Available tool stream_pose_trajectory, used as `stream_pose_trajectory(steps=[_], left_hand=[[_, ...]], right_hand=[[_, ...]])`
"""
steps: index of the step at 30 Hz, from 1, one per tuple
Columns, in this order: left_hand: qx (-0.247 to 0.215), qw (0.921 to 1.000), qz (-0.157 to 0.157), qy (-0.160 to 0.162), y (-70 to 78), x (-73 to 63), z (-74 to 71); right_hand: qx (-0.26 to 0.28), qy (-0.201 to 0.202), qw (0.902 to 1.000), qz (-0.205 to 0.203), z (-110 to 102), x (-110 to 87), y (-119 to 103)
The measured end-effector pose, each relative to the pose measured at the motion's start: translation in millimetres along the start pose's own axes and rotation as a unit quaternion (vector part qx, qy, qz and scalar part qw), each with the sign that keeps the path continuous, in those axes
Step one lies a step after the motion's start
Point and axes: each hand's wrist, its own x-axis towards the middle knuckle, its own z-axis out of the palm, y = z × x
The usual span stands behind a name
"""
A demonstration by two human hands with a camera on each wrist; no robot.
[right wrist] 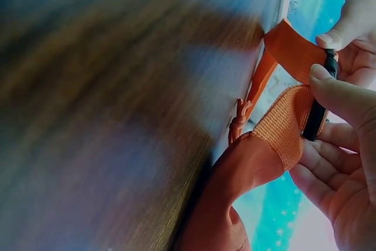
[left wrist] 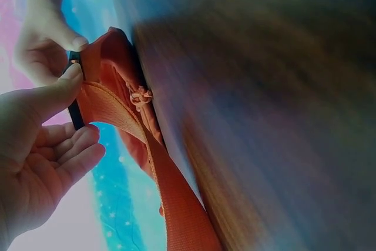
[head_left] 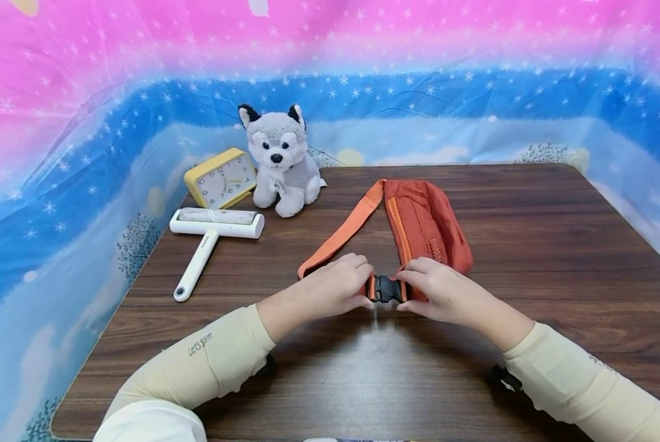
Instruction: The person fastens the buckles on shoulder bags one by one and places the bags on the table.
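Observation:
A rust-orange waist bag point(head_left: 434, 221) lies on the table, its lighter orange strap point(head_left: 347, 232) looping out to the left. At the near end of the bag is a black side-release buckle point(head_left: 387, 289), whose two halves look joined in the head view. My left hand point(head_left: 337, 287) pinches the buckle's left end between thumb and fingers. On the opposite end, my right hand point(head_left: 446, 290) pinches the buckle beside the bag. Both wrist views show thumbs on the buckle point(right wrist: 316, 120) and the webbing point(left wrist: 117, 109) running from it, held above the tabletop.
A white lint roller point(head_left: 197, 261) lies at the left of the brown wooden table point(head_left: 551, 245). Behind it stand a yellow alarm clock point(head_left: 221, 178) and a grey husky plush point(head_left: 285, 162). A patterned cloth point(head_left: 396, 92) hangs round the table's back and sides.

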Motion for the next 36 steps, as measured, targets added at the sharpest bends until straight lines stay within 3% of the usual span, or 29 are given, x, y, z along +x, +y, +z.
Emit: stream_pose_trajectory(steps=[11,36], left_hand=[[-0.008,0.9999,-0.005,0.005,-0.6,-0.5,3.5],[-0.001,1.0000,-0.005,0.007,-0.3,0.0,3.4]], right_hand=[[-0.002,0.017,0.9996,-0.022,3.6,-0.6,0.5],[-0.004,0.011,0.9999,-0.013,3.6,0.4,0.0]])
